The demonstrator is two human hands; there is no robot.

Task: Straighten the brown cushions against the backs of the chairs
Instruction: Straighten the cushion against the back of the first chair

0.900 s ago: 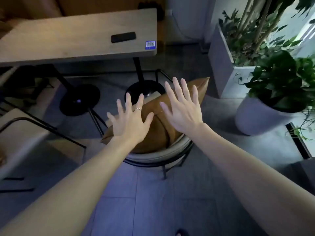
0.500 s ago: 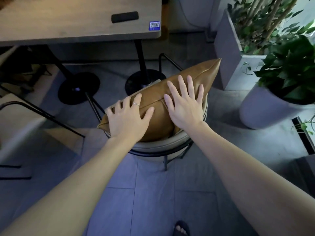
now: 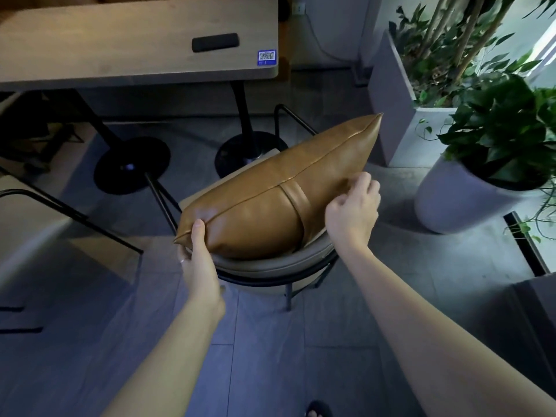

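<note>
- The brown cushion (image 3: pixel 270 197) sits on the chair (image 3: pixel 270 266), leaning on its curved back, with one corner sticking up high.
- The left hand (image 3: pixel 197 260) pinches the low left corner, thumb on top.
- The right hand (image 3: pixel 352 212) is curled at the cushion's right side; it seems to pinch it.
- A table (image 3: pixel 120 40) stands behind.

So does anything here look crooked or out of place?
Yes: the brown cushion lies slanted across the chair, one corner jutting out past it. The left hand pinches its near corner; the right hand grips its side.
</note>
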